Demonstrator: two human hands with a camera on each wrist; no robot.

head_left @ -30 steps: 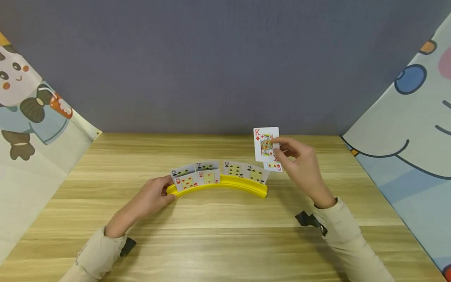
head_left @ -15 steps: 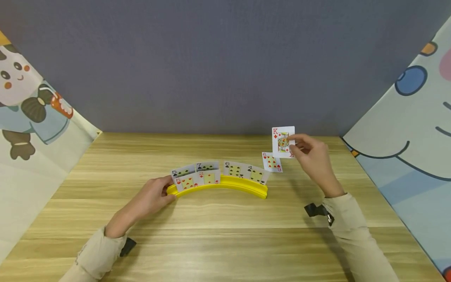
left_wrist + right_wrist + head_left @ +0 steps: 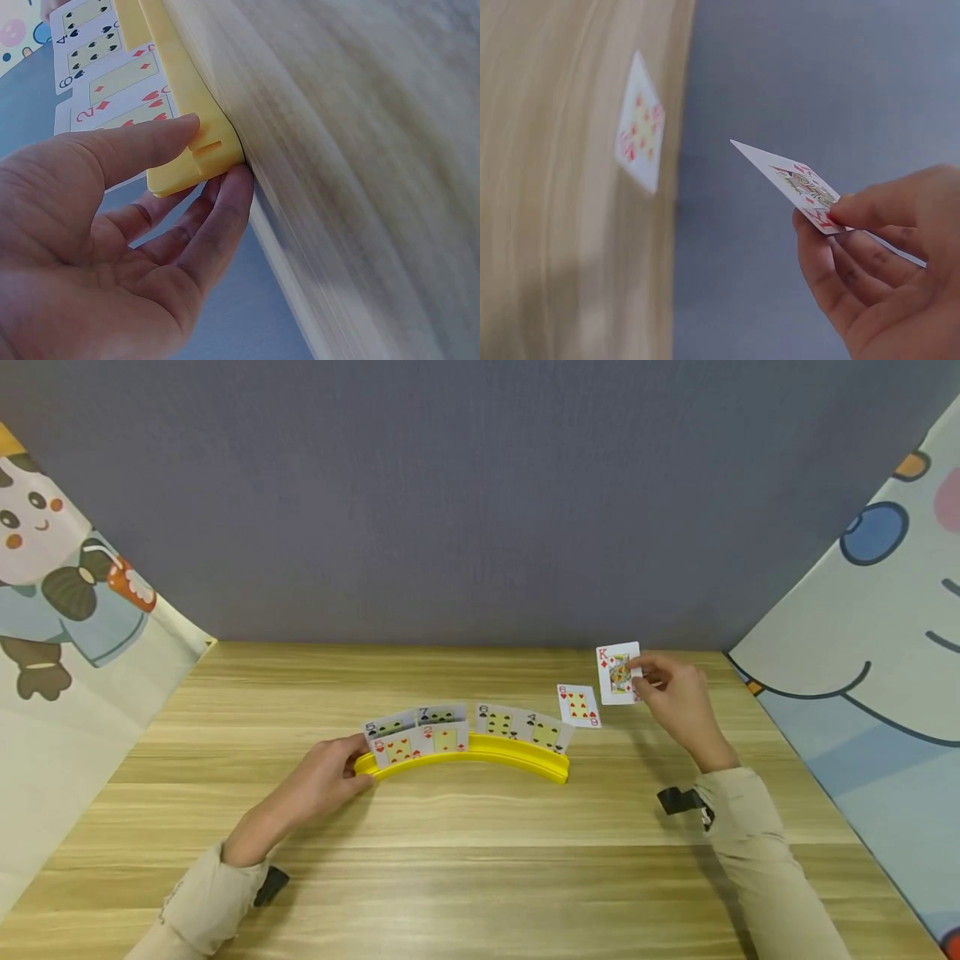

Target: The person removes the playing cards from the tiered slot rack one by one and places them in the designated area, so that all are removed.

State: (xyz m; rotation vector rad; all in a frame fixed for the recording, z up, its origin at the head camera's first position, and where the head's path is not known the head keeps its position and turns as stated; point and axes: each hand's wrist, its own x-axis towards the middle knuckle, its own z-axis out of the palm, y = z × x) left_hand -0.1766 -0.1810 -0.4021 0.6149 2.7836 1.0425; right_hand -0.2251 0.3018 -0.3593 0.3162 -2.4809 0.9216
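Note:
My left hand [image 3: 322,781] grips the left end of a curved yellow card holder [image 3: 517,758], its thumb [image 3: 161,140] on the near side and its fingers at the far side. Upright in the holder stand a five of hearts [image 3: 397,750], a two of diamonds [image 3: 446,739], a six of spades [image 3: 498,722] and a four of spades [image 3: 546,732]. Behind the first two, a black five and a black seven [image 3: 441,714] partly show. My right hand [image 3: 684,702] pinches a king of diamonds [image 3: 619,674] by its right edge, raised above the table in the right wrist view.
A six of hearts [image 3: 578,706] lies face up on the wooden table [image 3: 465,877], to the right of the holder. A grey panel [image 3: 472,510] rises behind the table. Cartoon-printed panels [image 3: 892,643] flank both sides.
My right hand has carried the king of diamonds to the right, away from over the six of hearts, which is now fully uncovered. The left hand and holder have stayed put.

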